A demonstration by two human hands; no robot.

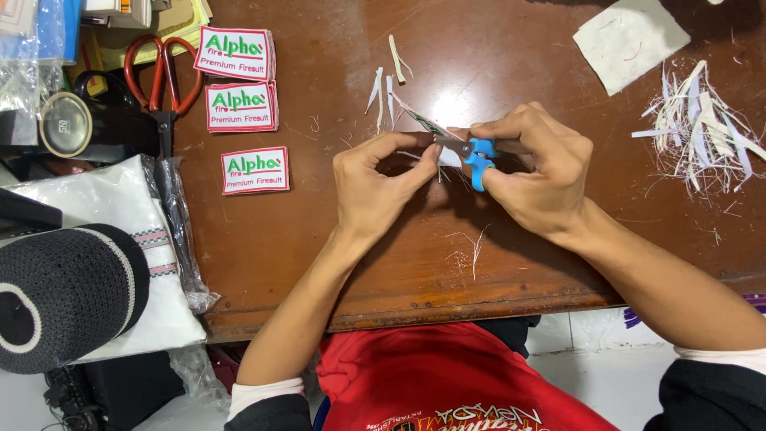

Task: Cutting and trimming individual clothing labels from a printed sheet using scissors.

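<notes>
Already three stacks of trimmed patches (243, 88) lie finished; the left hand (375, 179) pinches another patch (431, 132), apparently half-trimmed, while the right hand (538, 172) grips blue-handled scissors (477, 156) beside offcuts (702, 128).

glossy brown wooden table (511, 271), blue plastic-handled scissors (477, 160), embroidered cloth patch (423, 124), matt knitted cap (64, 295)

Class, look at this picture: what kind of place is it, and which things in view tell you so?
Probably a small patch-trimming workbench: finished embroidered patches lie on the wooden table, a heap of white offcuts sits nearby, and the right hand works blue-handled scissors.
</notes>
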